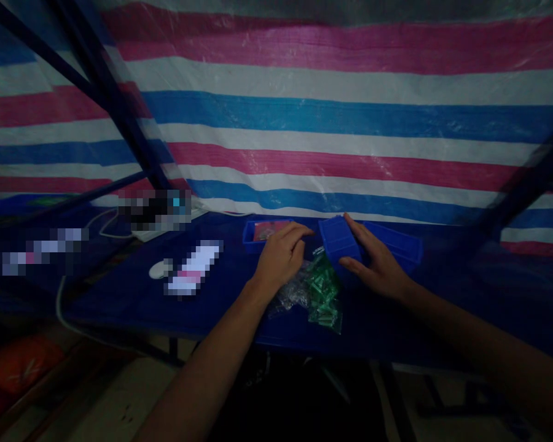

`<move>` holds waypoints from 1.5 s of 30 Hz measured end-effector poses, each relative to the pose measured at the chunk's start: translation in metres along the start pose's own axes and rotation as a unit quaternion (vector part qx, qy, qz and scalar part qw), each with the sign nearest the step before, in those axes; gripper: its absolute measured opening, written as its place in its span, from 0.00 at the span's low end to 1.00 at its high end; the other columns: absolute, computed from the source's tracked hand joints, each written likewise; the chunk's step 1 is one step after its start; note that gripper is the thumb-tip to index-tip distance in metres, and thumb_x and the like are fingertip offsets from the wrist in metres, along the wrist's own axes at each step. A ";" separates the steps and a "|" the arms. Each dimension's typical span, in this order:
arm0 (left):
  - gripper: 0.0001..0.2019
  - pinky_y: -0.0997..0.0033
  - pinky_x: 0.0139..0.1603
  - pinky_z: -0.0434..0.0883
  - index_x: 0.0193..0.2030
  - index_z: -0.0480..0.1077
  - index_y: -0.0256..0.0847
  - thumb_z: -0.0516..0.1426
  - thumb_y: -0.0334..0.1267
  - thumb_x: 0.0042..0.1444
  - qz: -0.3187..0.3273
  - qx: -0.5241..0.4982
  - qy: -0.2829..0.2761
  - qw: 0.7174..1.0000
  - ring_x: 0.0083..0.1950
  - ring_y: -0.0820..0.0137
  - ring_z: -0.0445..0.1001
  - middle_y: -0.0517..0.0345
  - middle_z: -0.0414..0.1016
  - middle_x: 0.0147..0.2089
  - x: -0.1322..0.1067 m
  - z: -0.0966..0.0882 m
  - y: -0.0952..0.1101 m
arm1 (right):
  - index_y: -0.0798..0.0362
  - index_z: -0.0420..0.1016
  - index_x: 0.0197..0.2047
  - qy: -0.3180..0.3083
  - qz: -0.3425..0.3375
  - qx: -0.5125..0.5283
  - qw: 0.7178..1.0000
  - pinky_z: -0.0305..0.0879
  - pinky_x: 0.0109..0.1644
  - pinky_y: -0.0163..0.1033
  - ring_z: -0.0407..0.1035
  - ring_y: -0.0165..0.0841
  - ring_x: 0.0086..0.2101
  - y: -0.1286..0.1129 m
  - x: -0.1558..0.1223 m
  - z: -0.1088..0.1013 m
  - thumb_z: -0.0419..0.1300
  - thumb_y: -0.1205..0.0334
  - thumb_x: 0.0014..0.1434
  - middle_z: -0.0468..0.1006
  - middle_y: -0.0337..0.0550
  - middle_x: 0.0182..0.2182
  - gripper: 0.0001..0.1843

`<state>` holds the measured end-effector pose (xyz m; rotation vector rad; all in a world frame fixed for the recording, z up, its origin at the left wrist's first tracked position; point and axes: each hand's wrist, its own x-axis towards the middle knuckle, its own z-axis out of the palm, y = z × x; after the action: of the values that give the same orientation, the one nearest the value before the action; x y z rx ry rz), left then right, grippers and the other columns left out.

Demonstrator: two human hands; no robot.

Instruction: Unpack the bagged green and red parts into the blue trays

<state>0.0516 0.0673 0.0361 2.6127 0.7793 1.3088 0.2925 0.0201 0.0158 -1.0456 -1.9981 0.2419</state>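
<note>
My right hand (376, 261) grips a small blue plastic bin (340, 245), tipped on its side so its mouth faces a clear bag of small green parts (323, 293) on the dark blue table (129, 294). My left hand (282, 253) rests with curled fingers on the crumpled top of that bag, next to the bin. A second clear bag (291, 296) lies just left of the green parts.
Another blue tray (263, 236) with reddish contents sits behind my left hand, and a blue bin (399, 245) stands behind my right. A white round object (157, 269) and cables lie at the left. A striped tarp (332, 110) hangs behind the table; dark poles cross at the left.
</note>
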 end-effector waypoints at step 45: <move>0.13 0.67 0.46 0.75 0.55 0.71 0.47 0.58 0.35 0.64 0.091 0.035 -0.089 0.991 0.41 0.71 0.75 0.62 0.79 0.42 -0.131 0.010 0.122 | 0.42 0.55 0.73 0.004 0.015 0.035 0.999 0.58 0.67 0.61 0.62 0.50 0.64 0.014 -0.003 -0.025 0.55 0.45 0.67 0.64 0.46 0.68 0.34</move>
<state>0.0428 -0.1012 -0.0241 2.8653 0.5819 1.0853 0.3202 0.0219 0.0225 -1.0310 -1.9544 0.3203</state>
